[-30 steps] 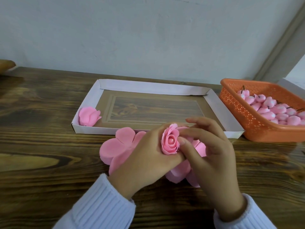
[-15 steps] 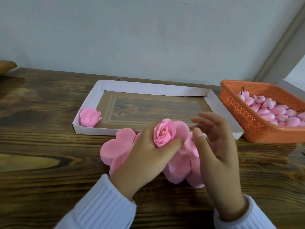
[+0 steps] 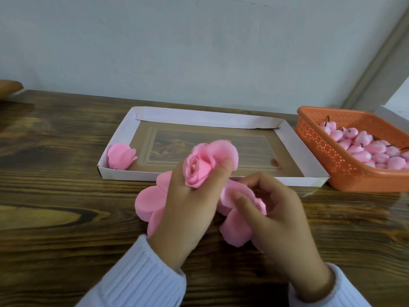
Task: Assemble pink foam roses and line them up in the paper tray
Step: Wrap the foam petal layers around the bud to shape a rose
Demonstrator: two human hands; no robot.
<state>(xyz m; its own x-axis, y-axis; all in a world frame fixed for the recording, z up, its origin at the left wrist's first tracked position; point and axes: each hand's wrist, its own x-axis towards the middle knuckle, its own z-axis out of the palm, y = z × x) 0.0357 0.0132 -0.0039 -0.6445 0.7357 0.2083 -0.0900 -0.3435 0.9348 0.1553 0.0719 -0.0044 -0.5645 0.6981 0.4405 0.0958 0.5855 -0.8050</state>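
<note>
My left hand (image 3: 188,209) grips a pink foam rose (image 3: 202,166) between thumb and fingers, raised just in front of the white paper tray (image 3: 199,117). One finished rose (image 3: 121,156) lies in the tray's near left corner. My right hand (image 3: 276,218) pinches a flat pink petal piece (image 3: 238,193) from the pile of foam petal sheets (image 3: 150,200) lying on the table under both hands.
An orange perforated basket (image 3: 318,147) at the right holds several pink foam buds (image 3: 374,149) with dark stems. The dark wooden table (image 3: 55,218) runs back to a pale wall. A tan object (image 3: 10,88) shows at the far left edge.
My left hand has lifted the rose up and toward the tray. My right hand has left the rose and dropped to the petal sheets, taking hold of one.
</note>
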